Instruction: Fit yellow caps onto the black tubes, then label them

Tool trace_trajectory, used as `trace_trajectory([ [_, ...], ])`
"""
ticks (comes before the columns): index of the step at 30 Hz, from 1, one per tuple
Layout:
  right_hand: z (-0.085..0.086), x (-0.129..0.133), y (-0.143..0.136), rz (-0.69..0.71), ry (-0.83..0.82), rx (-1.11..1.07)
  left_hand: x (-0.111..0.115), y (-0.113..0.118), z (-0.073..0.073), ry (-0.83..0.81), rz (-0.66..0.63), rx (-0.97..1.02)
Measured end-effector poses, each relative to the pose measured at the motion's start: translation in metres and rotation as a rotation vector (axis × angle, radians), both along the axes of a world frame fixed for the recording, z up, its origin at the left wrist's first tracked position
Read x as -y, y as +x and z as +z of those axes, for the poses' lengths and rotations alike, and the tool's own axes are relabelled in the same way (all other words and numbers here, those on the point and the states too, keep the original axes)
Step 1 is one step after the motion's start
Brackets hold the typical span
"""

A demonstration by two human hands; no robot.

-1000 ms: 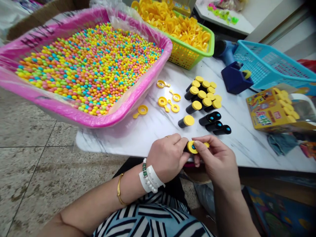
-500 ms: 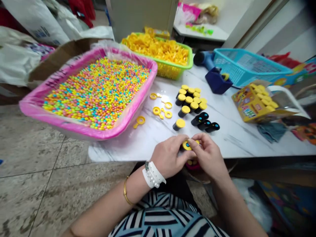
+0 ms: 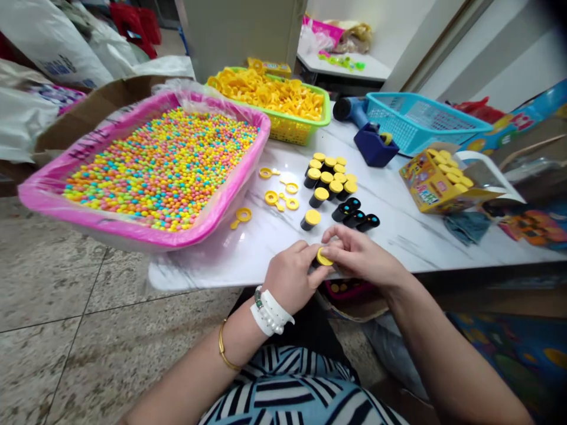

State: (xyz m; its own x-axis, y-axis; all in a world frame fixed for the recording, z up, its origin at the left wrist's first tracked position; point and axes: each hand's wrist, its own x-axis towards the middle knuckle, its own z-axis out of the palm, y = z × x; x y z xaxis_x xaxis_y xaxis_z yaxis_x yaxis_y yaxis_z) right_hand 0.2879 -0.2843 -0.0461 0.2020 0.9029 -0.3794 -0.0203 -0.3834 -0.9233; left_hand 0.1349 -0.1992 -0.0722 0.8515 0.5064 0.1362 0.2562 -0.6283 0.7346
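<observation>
My left hand [image 3: 290, 274] is closed around a small black canister with a yellow cap [image 3: 325, 256] at the table's front edge. From the other side my right hand [image 3: 361, 254] presses thumb and fingers on that cap; the canister's body is mostly hidden between the hands. Just beyond stand several yellow-capped black canisters [image 3: 312, 219] in a cluster. Beside them are a few black canisters without caps [image 3: 354, 218], blue and other bits showing inside. Loose yellow ring pieces with short handles [image 3: 243, 216] lie to the left.
A pink tub [image 3: 195, 236] full of coloured candy balls stands left. Behind are a green basket [image 3: 325, 112] of yellow ring pieces, a navy tape dispenser [image 3: 376, 147] and a blue basket [image 3: 425, 133]. At right, a yellow printed box [image 3: 420, 186] holds capped canisters.
Half a second ago the top in my hands was a yellow ring showing a blue bit inside; now a solid yellow cap covers it. My right hand has turned over it. The view shifted slightly.
</observation>
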Motion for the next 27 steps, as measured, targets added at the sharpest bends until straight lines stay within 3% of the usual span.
trace_trajectory([
  [3,0.001,0.001,-0.007,-0.031,0.013,0.191,0.001,0.002,0.003,0.025,0.020,-0.067],
  [9,-0.008,0.013,-0.019,-0.080,0.026,0.150,0.002,0.004,0.001,0.092,0.021,-0.160],
  [13,-0.009,0.021,-0.024,-0.106,0.098,0.452,0.002,0.001,-0.002,0.110,0.046,-0.170],
  [18,-0.013,0.003,-0.020,-0.419,0.039,0.846,-0.011,0.003,0.002,0.013,-0.011,-0.096],
  [23,-0.023,-0.019,-0.020,-0.530,0.140,0.713,-0.032,0.022,0.011,0.027,0.017,-0.154],
  [25,-0.026,-0.011,-0.022,-0.569,0.182,0.671,-0.036,0.028,0.011,0.044,0.036,-0.158],
  [27,-0.026,0.005,-0.017,-0.656,0.215,0.780,-0.036,0.029,0.009,0.041,0.029,-0.144],
])
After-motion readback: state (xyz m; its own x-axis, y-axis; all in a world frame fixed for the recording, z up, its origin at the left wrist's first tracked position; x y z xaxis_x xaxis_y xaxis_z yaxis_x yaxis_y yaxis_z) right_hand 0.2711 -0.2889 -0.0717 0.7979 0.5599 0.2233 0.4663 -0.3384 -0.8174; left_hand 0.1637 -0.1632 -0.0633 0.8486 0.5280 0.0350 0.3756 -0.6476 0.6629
